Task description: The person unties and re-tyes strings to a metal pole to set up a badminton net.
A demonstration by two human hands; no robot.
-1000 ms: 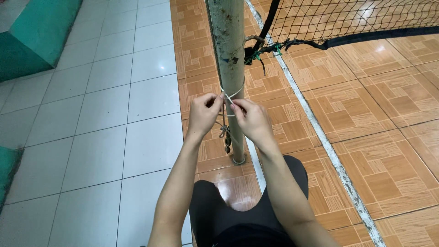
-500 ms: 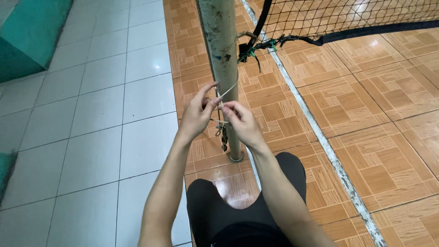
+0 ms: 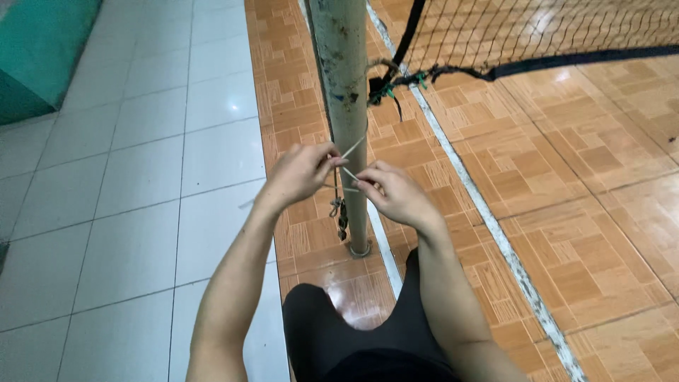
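left hand (image 3: 300,172): closed, pinching one strand of the thin pale cord (image 3: 351,149) just left of the post (image 3: 345,106).
right hand (image 3: 396,194): closed, fingertips pinching the other strand of the cord, just in front of the post.
cord: wraps the post at hand height; two short ends cross between the hands; a darker knotted tail (image 3: 341,216) hangs below.
change: compared with a second ago, the hands sit slightly further apart and the strands are drawn out straighter, so the knot seems to be tightening.
net (image 3: 537,28): dark mesh, its bottom band lashed to the post above the hands.
floor (image 3: 587,177): wood-pattern court with a white line; grey tiles to the left.
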